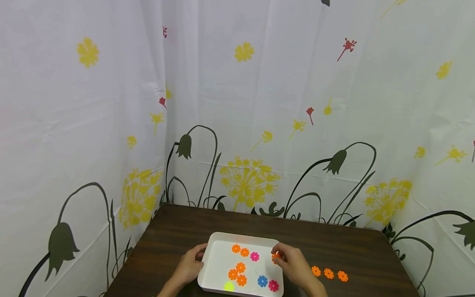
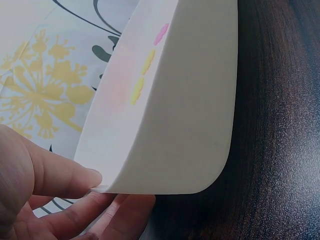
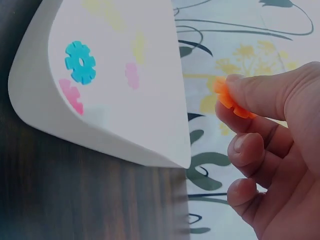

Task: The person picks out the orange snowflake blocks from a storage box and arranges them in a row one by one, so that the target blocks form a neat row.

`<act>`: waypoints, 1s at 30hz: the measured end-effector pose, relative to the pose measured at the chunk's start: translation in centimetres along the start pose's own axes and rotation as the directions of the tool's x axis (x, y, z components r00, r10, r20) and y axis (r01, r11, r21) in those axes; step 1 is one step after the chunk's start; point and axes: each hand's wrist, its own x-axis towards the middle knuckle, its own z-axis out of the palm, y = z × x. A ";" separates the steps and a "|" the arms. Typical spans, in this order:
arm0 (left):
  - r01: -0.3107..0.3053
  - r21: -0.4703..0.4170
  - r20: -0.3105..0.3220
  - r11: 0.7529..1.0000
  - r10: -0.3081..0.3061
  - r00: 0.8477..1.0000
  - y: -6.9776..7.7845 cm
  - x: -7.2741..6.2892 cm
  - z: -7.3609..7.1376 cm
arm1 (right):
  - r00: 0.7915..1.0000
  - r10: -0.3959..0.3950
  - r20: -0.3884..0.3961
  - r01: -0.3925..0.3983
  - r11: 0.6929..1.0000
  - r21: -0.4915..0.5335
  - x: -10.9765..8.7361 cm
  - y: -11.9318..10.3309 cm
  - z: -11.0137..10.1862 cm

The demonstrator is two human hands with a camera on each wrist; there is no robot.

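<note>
The head view's bottom edge cuts off both forearms (image 1: pixel 170 289) and the counter (image 1: pixel 356 243). The right hand (image 1: pixel 293 262) partly hides an orange disc (image 1: pixel 275 256). Specks (image 1: pixel 261 271) in the tray (image 1: pixel 220 270) are too small to identify.

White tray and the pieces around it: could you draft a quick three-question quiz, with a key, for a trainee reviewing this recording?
1. Multiple choice: which hand pinches an orange disc? A) left; B) right; C) both.
2. True or false: the blue disc lies on the table, outside the white tray.
3. Count: in the head view, how many loose orange discs lie on the table to the right of the tray?

Key:
1. B, the right hand.
2. False; it lies inside the tray.
3. Three.
</note>
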 end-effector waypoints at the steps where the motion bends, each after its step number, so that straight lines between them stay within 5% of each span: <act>1: -0.001 0.000 0.002 1.000 0.001 1.000 0.0 0.0 0.0 | 1.000 -0.001 -0.012 0.001 1.000 -0.007 -0.1 0.1 -0.1; 30: 0.009 0.025 0.007 1.000 -0.009 1.000 0.0 0.1 0.0 | 0.985 0.059 -0.160 -0.054 0.998 0.038 -2.2 2.3 -3.8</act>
